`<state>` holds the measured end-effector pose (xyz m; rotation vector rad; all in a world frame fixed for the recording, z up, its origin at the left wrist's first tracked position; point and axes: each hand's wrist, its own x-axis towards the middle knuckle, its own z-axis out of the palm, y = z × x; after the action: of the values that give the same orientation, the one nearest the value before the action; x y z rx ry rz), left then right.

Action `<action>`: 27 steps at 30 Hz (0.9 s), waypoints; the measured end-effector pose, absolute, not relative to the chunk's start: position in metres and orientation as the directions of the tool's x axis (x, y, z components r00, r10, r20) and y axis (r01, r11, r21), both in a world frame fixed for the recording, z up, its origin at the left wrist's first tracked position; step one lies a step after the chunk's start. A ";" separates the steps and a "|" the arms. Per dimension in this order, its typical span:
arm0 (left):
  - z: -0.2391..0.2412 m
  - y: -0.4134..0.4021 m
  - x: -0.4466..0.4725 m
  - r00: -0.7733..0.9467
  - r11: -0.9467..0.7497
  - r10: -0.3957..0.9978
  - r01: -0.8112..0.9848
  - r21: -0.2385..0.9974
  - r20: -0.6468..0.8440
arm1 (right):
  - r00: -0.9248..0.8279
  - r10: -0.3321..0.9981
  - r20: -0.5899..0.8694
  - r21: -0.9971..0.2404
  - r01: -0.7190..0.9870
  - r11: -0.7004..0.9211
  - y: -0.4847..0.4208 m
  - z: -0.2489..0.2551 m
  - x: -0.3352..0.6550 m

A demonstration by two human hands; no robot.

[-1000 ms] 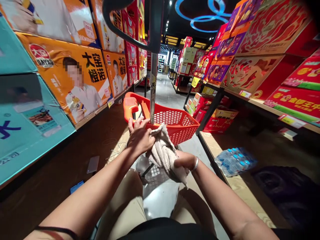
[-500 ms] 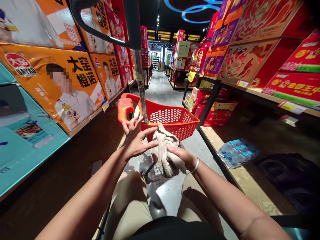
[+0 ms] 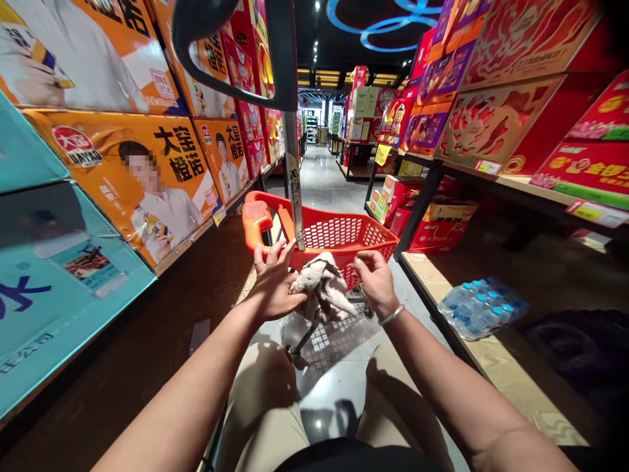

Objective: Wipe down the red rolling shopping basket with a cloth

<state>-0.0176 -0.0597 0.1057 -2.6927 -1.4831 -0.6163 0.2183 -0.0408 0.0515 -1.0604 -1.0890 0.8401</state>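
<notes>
A beige cloth [image 3: 322,286] hangs bunched against the near edge of a red plastic shopping basket cart [image 3: 344,236]. My left hand [image 3: 275,282] grips the cloth's left side, fingers curled under it and thumb raised by the cart's metal pole [image 3: 293,190]. My right hand [image 3: 376,280], a bangle on its wrist, is just right of the cloth with its fingers curled at the basket's rim; whether it pinches the cloth or the rim is unclear. The cart's dark handle [image 3: 236,52] arches overhead.
Orange drink cartons [image 3: 147,177] and teal boxes [image 3: 44,262] fill the left shelf. Red gift boxes [image 3: 491,131] line the right shelves. A shrink-wrapped pack of water bottles [image 3: 479,309] lies on the low wooden shelf at right. A glossy aisle floor [image 3: 324,177] runs ahead.
My right hand has left the cloth's lower part and risen to the basket's rim. My left hand has closed on the cloth, which now sits higher against the basket.
</notes>
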 end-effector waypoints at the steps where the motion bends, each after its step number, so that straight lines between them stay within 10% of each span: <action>1: 0.106 -0.060 -0.018 0.479 -0.556 0.808 0.812 0.175 0.343 | 0.261 0.859 0.440 -0.896 0.066 0.439 -0.045 0.056 0.222; 4: 0.105 -0.059 -0.022 0.491 -0.565 0.796 0.813 0.144 0.354 | -0.202 0.596 0.777 -0.523 0.319 0.790 -0.059 0.076 0.223; 7: 0.106 -0.059 -0.025 0.508 -0.572 0.793 0.810 0.126 0.336 | -0.634 0.465 0.618 -0.278 0.377 0.884 -0.059 0.086 0.214; 11: 0.109 -0.060 -0.026 0.526 -0.575 0.798 0.811 0.108 0.296 | -0.683 0.627 0.375 -0.599 0.337 0.726 -0.043 0.073 0.210; 15: 0.109 -0.061 -0.023 0.463 -0.526 0.822 0.840 0.130 0.332 | -0.347 0.889 0.298 -0.826 0.373 0.422 -0.038 0.061 0.227; 22: 0.102 -0.061 -0.017 0.442 -0.529 0.811 0.834 0.159 0.383 | 0.112 0.955 0.274 -0.823 0.541 0.173 -0.059 0.078 0.238; 27: 0.103 -0.062 -0.016 0.495 -0.558 0.793 0.823 0.100 0.355 | -0.185 0.974 0.130 -0.990 -0.077 0.118 -0.076 0.084 0.200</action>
<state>-0.0164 -0.0623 0.1027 -2.6434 -1.4329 -0.5615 0.1996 -0.0756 0.0839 -0.9717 -1.3536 1.2817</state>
